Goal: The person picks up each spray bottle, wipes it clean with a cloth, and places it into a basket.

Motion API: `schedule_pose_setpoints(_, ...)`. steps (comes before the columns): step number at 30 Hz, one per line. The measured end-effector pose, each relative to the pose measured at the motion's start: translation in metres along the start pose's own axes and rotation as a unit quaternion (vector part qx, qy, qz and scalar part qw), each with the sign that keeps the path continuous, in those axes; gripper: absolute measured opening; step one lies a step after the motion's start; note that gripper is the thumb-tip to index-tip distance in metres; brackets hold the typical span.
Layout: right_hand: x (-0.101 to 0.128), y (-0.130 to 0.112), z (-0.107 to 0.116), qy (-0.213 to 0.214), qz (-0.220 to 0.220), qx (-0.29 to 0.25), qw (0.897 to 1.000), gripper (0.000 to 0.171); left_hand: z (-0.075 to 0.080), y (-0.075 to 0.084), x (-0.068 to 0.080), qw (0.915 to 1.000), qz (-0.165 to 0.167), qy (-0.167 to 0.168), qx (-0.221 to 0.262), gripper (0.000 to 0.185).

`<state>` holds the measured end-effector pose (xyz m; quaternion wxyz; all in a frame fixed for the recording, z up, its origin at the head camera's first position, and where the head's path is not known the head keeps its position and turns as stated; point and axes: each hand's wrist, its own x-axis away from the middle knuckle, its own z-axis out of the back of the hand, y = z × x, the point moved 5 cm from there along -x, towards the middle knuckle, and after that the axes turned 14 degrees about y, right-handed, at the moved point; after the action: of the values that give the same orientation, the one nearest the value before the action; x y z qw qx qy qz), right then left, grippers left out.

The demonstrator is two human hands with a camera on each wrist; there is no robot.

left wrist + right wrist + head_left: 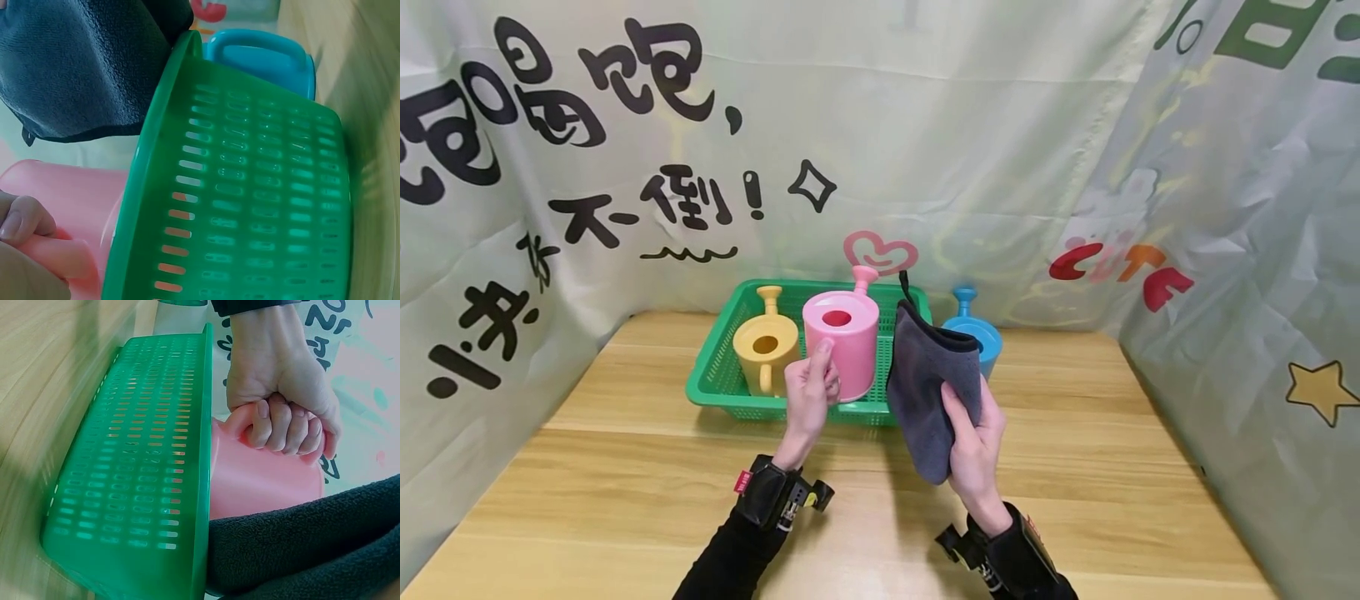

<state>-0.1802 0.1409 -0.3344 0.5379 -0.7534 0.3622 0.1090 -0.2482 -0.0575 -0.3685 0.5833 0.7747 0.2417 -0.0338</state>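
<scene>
My left hand (pixel 810 387) grips the handle of a pink watering can (pixel 853 346), fingers curled round it in the right wrist view. The can is upright at the green basket (pixel 709 398), its lower part behind the rim in the right wrist view. With my right hand (pixel 977 442) I pinch a dark grey cloth (pixel 931 392), thumb in front, which hangs folded beside the can and over the basket's right end. A black loop sticks up from its top. Inside the basket, left of the pink can, stands a yellow watering can (pixel 766 346).
A blue watering can (pixel 983 333) stands on the wooden table (pixel 1075 467) just right of the basket, partly hidden by the cloth. Behind and at both sides hangs a pale printed curtain (pixel 970 150).
</scene>
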Motion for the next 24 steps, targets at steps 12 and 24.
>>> schedule_pose_setpoints(12,-0.001,0.000,0.000,-0.006,-0.001,-0.007,1.000,0.032,-0.001,-0.009,-0.005,0.9997,0.021,-0.008,-0.011,0.055)
schedule_pose_setpoints(24,0.000,0.001,0.001,-0.007,-0.008,-0.005,1.000,0.033,0.000,-0.015,-0.011,0.9966,0.056,0.001,-0.060,0.055)
